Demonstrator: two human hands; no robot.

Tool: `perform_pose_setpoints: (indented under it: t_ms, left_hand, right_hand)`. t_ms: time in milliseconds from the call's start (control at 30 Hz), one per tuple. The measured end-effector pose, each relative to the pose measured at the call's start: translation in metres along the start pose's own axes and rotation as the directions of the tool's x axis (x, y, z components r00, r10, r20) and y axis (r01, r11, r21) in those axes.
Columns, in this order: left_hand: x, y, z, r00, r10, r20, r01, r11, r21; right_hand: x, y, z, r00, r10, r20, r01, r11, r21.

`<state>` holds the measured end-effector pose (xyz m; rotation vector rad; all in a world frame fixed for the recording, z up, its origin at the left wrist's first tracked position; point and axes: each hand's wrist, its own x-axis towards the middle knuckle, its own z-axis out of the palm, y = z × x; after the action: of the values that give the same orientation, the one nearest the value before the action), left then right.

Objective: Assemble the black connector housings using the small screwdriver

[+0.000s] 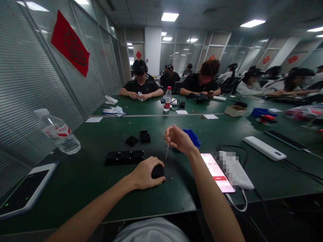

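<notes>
My left hand is closed around a small black box that rests on the green table. In my right hand is a screwdriver, its thin shaft slanting down above the box and apart from it; the fingers partly hide the handle. A row of black boxes lies to the left of my left hand. Farther back are two loose black parts, a flat piece and an open-looking box part. Behind my right hand, partly covered, sits a blue tray.
A lit phone and a white power bank with cables lie at right. Another white device is farther right. At left are a water bottle and a tablet. Across the table sit two people.
</notes>
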<state>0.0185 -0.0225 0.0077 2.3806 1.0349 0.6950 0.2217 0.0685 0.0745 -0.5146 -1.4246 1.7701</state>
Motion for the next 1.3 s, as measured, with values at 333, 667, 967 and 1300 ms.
perform_pose_setpoints:
  t_ms: [333, 667, 967, 1300]
  left_hand:
    - [0.0016, -0.0013, -0.0010, 1.000, -0.009, -0.018, 0.009, 1.000, 0.013]
    - [0.0018, -0.0021, 0.0006, 1.000, -0.027, -0.010, 0.027, 0.999, 0.028]
    - [0.0017, -0.0027, 0.0008, 1.000, -0.023, -0.011, 0.023, 0.999, 0.041]
    - [0.0012, -0.0021, -0.0006, 0.999, -0.036, 0.000, 0.036, 0.999, 0.025]
  right_hand:
    - [-0.0045, 0.0062, -0.0012, 0.940, 0.103, 0.325, -0.082, 0.994, -0.076]
    - [-0.0036, 0.0081, 0.0003, 0.928, 0.119, 0.352, -0.073, 0.987, -0.142]
    - [-0.0044, 0.0067, 0.0019, 0.921, 0.130, 0.367, -0.075, 0.984, -0.160]
    - [-0.0063, 0.0046, -0.0037, 0.921, 0.092, 0.378, -0.046, 0.990, -0.130]
